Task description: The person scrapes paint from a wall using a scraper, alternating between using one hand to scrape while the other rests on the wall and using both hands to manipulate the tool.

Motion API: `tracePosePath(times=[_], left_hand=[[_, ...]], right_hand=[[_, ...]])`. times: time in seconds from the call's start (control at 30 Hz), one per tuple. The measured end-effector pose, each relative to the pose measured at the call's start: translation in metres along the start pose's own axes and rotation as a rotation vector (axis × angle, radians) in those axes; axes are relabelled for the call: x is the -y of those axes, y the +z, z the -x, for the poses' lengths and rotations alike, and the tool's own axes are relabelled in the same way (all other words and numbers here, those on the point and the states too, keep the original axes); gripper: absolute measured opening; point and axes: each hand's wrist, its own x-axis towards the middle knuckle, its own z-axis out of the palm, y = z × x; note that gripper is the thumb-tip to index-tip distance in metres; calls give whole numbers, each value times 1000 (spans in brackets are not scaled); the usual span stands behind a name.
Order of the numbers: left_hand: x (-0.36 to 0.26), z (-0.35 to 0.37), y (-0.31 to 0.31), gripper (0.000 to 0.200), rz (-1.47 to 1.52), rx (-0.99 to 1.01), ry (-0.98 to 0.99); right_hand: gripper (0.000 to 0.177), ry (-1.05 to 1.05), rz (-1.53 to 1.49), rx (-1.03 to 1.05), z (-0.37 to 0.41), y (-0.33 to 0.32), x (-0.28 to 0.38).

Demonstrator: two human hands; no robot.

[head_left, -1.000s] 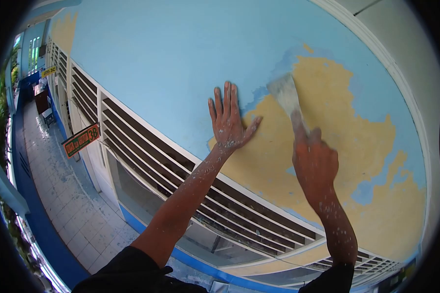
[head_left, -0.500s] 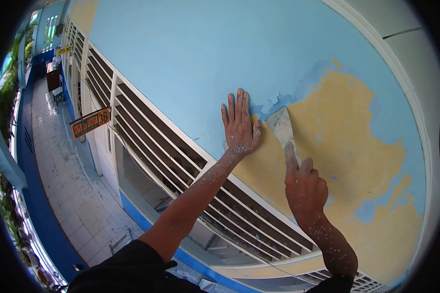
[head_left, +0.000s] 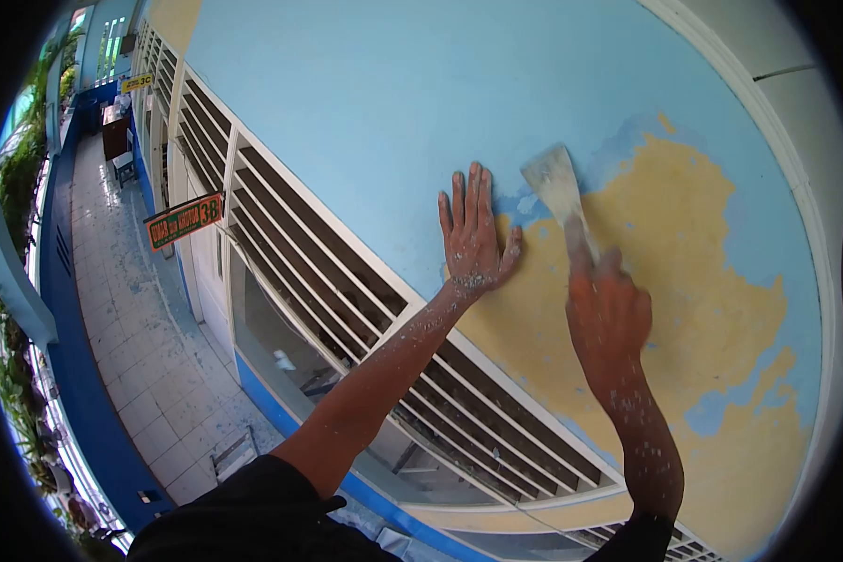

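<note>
The right hand [head_left: 611, 307] has its grip clamped on a flared, grey-smeared putty knife [head_left: 554, 184]; the left hand [head_left: 474, 242] is spread open.

The orange sign [head_left: 184, 223] reads "3B", the yellow sign [head_left: 137, 83] "3C"

Dusty wide-bladed scraper [head_left: 554, 183], blade up, tilted left, over blue paint [head_left: 375, 112], near yellow patch [head_left: 693, 244]
</note>
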Motion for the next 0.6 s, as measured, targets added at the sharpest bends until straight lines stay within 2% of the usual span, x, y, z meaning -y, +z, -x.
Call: tracePosePath(times=[0.07,0.17,0.27,0.47,0.6], left_hand=[[-4,5,-1,86,-21,-3,-58],[-1,7,0,86,-50,-46,-155],[9,6,7,84,-14,-104,-205],[5,14,7,75,8,-102,-229],[7,14,5,76,-16,-77,-238]], right_hand=[[54,-24,17,-15,-18,4,8],[52,-64,-7,-23,-1,-2,1],[52,-129,66,100,34,-16,-1],[52,-149,4,-9,2,2,25],[60,-149,-24,139,10,-9,24]])
